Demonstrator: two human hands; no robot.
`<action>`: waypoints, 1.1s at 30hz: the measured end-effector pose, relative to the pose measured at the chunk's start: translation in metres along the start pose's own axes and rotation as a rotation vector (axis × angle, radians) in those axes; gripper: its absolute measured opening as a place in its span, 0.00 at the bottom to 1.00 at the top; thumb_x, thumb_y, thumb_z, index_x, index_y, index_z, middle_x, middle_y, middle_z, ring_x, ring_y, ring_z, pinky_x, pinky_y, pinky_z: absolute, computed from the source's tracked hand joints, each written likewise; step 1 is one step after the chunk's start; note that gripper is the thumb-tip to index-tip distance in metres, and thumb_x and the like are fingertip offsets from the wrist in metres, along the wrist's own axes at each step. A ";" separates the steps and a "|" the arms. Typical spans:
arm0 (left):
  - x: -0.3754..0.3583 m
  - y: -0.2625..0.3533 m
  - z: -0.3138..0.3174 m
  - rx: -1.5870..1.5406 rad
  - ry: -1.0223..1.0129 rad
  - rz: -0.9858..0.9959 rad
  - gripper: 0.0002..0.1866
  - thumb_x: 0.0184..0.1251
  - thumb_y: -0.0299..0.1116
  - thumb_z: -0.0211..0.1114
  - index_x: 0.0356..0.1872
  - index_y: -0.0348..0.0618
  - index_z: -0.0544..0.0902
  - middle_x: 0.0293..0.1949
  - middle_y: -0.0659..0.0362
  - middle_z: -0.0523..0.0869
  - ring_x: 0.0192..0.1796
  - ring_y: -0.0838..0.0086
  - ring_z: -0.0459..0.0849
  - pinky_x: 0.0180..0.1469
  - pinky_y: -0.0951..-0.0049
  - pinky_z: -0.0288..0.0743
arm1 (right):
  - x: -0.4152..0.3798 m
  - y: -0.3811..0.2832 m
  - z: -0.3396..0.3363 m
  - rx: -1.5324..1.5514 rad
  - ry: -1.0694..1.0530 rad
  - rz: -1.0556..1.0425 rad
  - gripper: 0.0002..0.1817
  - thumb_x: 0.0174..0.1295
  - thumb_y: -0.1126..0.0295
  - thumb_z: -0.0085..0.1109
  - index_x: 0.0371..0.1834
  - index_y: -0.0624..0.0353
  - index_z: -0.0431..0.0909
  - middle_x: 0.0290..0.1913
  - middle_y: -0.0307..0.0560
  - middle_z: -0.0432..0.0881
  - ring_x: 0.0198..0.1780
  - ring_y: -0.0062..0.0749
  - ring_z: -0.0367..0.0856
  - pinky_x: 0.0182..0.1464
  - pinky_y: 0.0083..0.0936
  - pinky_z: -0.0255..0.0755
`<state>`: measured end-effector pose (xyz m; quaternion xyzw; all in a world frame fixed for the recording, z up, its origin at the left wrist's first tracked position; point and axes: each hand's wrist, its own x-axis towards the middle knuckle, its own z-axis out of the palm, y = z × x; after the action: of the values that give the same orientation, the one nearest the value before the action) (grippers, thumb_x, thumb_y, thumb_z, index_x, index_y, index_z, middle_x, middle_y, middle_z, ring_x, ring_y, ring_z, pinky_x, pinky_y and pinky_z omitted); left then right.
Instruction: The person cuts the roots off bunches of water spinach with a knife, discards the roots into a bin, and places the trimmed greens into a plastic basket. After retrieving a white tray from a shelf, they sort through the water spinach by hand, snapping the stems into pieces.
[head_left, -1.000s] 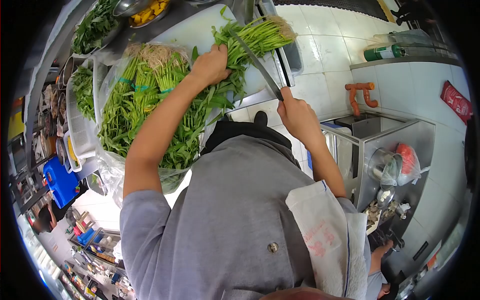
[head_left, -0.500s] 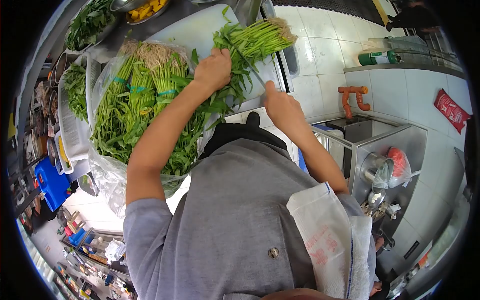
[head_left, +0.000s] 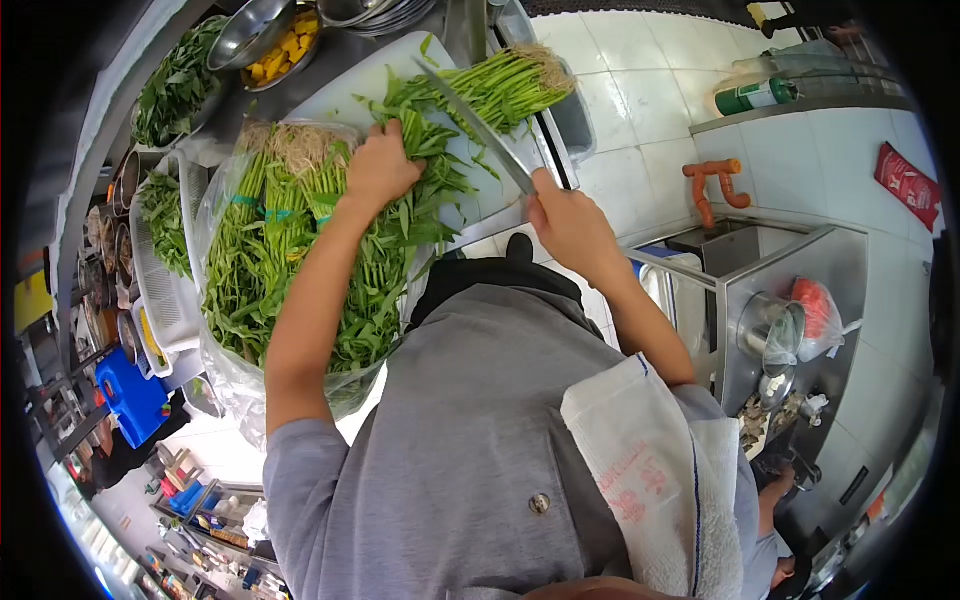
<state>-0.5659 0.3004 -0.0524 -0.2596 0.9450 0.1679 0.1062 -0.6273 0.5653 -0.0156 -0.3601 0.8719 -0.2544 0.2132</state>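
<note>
My right hand (head_left: 572, 222) is wrapped round the handle of a knife (head_left: 482, 130), whose blade points up and left above the cutting board (head_left: 352, 88). Cut leafy tops of greens, which look like water spinach (head_left: 432, 180), are closed in my left hand (head_left: 384, 166), at the board's near left side. Beyond the blade lies a bundle of green stems (head_left: 505, 85) with its pale roots at the far right end. Left of my left forearm, several tied bunches of the same greens (head_left: 275, 255) fill a clear plastic bag (head_left: 222, 345), roots upward.
White perforated baskets (head_left: 168, 275) stand at the left, one with greens. Metal bowls sit at the back, one holding orange-yellow chunks (head_left: 285, 58). Right are a steel sink unit (head_left: 790, 262) and an orange pipe (head_left: 703, 190). Another person's arm (head_left: 775, 495) shows at lower right.
My left hand has moved left and slightly down, drawing the leafy tops away from the stems. The knife's blade has lifted and now shows its broad side.
</note>
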 end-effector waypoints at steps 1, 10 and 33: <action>-0.005 0.000 0.000 0.005 -0.005 0.001 0.36 0.52 0.41 0.74 0.59 0.30 0.70 0.56 0.40 0.77 0.55 0.43 0.79 0.56 0.49 0.76 | -0.003 0.005 0.001 0.025 0.046 0.025 0.10 0.66 0.67 0.51 0.45 0.57 0.63 0.23 0.65 0.78 0.30 0.70 0.78 0.34 0.60 0.68; -0.003 0.003 -0.014 0.193 0.031 0.270 0.30 0.48 0.38 0.75 0.52 0.35 0.76 0.51 0.39 0.82 0.56 0.45 0.78 0.55 0.47 0.73 | 0.004 0.011 0.012 0.071 -0.006 -0.043 0.11 0.67 0.67 0.51 0.46 0.59 0.65 0.26 0.66 0.80 0.32 0.67 0.80 0.36 0.58 0.71; -0.079 -0.005 -0.095 -0.203 0.204 0.051 0.28 0.47 0.30 0.74 0.52 0.31 0.77 0.42 0.40 0.87 0.47 0.46 0.86 0.51 0.57 0.78 | -0.028 0.089 0.013 -0.123 0.104 0.198 0.12 0.66 0.66 0.51 0.49 0.58 0.69 0.29 0.62 0.82 0.32 0.61 0.82 0.35 0.55 0.74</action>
<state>-0.5073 0.2970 0.0569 -0.2607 0.9354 0.2378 -0.0216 -0.6485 0.6362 -0.0731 -0.2711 0.9270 -0.1965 0.1692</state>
